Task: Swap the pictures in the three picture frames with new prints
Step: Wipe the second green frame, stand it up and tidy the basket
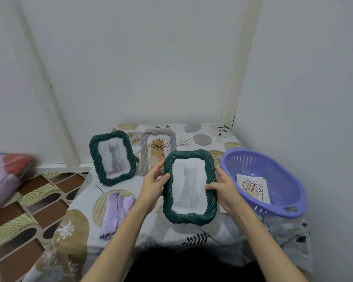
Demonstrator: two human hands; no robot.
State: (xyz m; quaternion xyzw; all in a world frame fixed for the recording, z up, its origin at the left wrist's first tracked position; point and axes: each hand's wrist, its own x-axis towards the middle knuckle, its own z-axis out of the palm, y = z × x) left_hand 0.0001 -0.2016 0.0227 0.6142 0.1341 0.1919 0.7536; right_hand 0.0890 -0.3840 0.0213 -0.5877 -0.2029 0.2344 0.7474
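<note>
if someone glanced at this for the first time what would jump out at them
Most likely the dark green frame with a cat picture, held up in the middle by the left hand and right hand gripping its sides. Next, the purple basket on the right holding a leaf print, and a second green cat frame standing at the back left beside a grey frame.

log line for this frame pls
left hand: holds green frame | right hand: holds same frame | picture: cat | basket: leaf print | step: not yet opened
</note>
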